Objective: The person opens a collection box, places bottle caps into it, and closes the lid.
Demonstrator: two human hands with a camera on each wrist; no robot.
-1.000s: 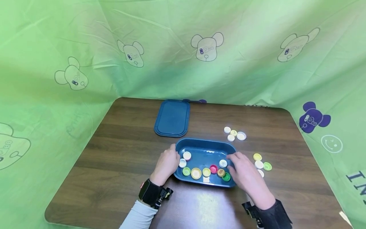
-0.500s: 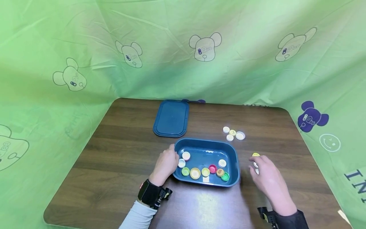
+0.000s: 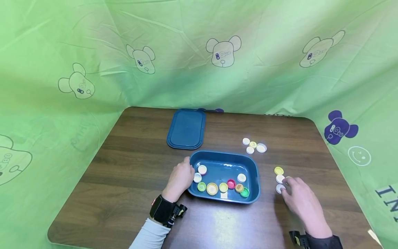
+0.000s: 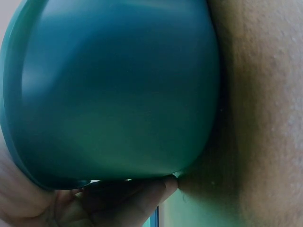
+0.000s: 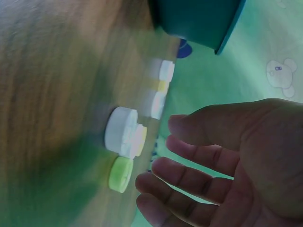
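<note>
A blue plastic container [image 3: 221,173] stands on the table with several bottle caps in it, mostly along its near and left sides. My left hand [image 3: 180,177] holds its left end; in the left wrist view the fingers [image 4: 142,203] lie along the outer wall [image 4: 123,94]. To the container's right, my right hand [image 3: 304,203] hovers with loosely bent fingers, holding nothing. Its fingertips are close to a white cap [image 3: 279,188]. Another white cap [image 3: 280,178] and a yellow cap [image 3: 278,170] lie just beyond. A light green cap [image 5: 121,174] shows in the right wrist view.
A blue lid [image 3: 187,128] lies flat behind the container. Several pale caps, among them a larger white one [image 3: 261,148], are grouped behind the container's right end. A green printed cloth [image 3: 183,76] surrounds the wooden table [image 3: 118,166].
My right hand has moved from the container's right end out to the right, over the loose caps, uncovering the container's right rim. My left hand has stayed at the left end.
</note>
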